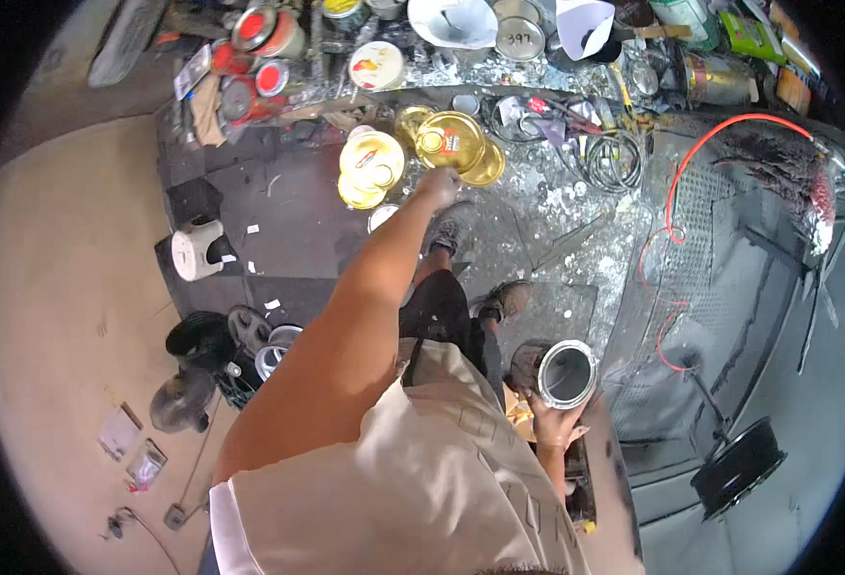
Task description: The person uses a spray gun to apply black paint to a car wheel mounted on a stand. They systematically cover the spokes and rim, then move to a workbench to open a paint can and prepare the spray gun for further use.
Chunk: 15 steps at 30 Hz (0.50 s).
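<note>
My left arm stretches forward over the floor, and my left hand [439, 185] is closed at the near rim of a round gold lid [461, 136]. More gold lids lie beneath and beside it, one of them [484, 165] to the right. Another group of gold lids [373, 161] rests just to the left, with a red mark on the top one. Low on my right side, my right hand [557, 422] grips an open metal paint can [568, 374] from below and the side. Its mouth faces up and its inside looks dark grey; some of the fingers are hidden.
A paint-spattered bench [327, 93] at the far side carries cans, tubs and paper. Coiled black cable [612, 161] lies to its front right, and a red hose [719, 123] curves farther right. A white stool [197, 251] and dark buckets [200, 337] stand left. A black wheel rim [741, 468] is at lower right.
</note>
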Tool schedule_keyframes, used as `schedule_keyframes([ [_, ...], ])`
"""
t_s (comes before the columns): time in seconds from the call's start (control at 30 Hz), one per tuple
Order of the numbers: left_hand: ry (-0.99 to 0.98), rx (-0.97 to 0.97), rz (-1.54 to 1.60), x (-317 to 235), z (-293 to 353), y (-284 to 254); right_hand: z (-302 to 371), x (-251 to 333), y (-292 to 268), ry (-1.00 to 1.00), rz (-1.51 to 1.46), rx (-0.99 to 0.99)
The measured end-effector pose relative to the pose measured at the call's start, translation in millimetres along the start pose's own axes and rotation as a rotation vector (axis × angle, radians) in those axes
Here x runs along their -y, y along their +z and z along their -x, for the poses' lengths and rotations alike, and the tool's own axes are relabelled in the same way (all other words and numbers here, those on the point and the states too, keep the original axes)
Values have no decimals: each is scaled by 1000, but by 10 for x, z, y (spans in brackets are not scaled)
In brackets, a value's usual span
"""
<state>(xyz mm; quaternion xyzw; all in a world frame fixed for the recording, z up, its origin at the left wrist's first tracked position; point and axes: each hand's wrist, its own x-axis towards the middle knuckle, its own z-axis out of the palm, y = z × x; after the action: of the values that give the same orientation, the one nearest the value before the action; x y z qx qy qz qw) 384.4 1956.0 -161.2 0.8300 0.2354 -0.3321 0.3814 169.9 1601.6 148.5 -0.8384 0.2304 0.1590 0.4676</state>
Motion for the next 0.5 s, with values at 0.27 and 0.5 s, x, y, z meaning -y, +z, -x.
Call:
schedule_keyframes([
  [0.27, -284, -355, -152, -489, -1060, -163, 196, 58, 268, 123, 13, 29],
  [0.5, -295, -6, -304, -220, -1371, -35, 346, 273, 323, 191, -11, -83],
])
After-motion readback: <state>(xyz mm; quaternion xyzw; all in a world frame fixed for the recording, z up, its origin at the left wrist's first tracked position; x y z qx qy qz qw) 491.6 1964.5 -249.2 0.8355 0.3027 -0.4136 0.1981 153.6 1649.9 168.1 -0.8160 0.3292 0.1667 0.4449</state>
